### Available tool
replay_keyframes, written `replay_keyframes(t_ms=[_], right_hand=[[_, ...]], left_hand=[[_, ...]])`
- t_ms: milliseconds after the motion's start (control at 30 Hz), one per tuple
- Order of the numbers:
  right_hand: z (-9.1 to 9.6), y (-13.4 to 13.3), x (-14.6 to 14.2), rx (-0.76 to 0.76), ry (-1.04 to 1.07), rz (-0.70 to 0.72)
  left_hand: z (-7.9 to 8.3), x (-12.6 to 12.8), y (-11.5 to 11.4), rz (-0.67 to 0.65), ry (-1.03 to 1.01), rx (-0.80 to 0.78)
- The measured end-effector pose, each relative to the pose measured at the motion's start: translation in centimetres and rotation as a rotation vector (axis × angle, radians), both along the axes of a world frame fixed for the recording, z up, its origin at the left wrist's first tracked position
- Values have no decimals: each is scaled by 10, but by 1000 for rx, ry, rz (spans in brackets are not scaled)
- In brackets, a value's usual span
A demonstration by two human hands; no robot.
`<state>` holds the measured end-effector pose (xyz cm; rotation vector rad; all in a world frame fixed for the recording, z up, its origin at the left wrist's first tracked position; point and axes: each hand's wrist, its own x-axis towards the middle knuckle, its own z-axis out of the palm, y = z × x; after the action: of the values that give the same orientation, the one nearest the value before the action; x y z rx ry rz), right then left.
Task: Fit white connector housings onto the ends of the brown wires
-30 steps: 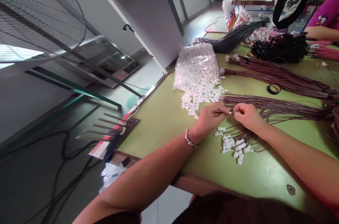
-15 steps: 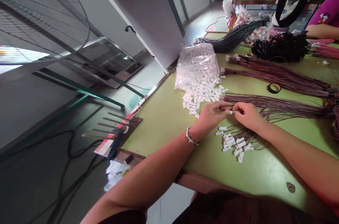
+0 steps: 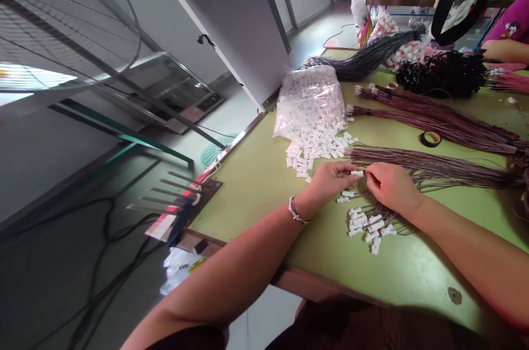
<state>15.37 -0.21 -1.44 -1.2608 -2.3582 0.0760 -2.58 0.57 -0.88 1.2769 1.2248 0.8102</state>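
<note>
A small white plastic connector point(image 3: 357, 173) is pinched between the thumb and fingers of my left hand point(image 3: 329, 178). Just right of it, my right hand point(image 3: 390, 186) is closed in a pinch on a thin brown wire; its fingertips are close to the connector's end, and I cannot tell if the wire is inside. Below my hands lies a cluster of white connectors point(image 3: 366, 224) with brown wires on them. A loose bundle of brown wires point(image 3: 433, 165) stretches right behind my right hand. Loose white connectors point(image 3: 314, 146) spill from a clear plastic bag point(image 3: 311, 96) beyond my left hand.
More tied brown wire bundles point(image 3: 438, 121) lie at the back right, near a roll of black tape point(image 3: 430, 139). Behind them are a black heap point(image 3: 444, 74) and dark wires point(image 3: 367, 58). A pronged rack point(image 3: 185, 206) stands on the table's left edge. Another person's arm point(image 3: 506, 51) rests at the far right.
My right hand has turned over slightly and drawn a little to the right. The connector in my left fingers now shows more fully.
</note>
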Motion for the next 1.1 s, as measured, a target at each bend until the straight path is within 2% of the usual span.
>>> replay_keyframes(t_ms=[233, 400, 667, 833, 933, 1100], right_hand=[[-1, 0, -2, -129, 61, 23], [-2, 1, -4, -229, 247, -12], [-3, 4, -3, -418, 422, -40], [1, 6, -2, -572, 492, -72], [1, 7, -3, -589, 503, -86], [-2, 7, -5, -539, 490, -98]], left_hand=[[-6, 1, -2, -107, 72, 69], [-12, 0, -3, -179, 135, 204], [-13, 3, -6, -122, 121, 169], [-15, 3, -6, -120, 153, 338], [-18, 4, -6, -123, 207, 425], [-18, 8, -9, -169, 232, 368]])
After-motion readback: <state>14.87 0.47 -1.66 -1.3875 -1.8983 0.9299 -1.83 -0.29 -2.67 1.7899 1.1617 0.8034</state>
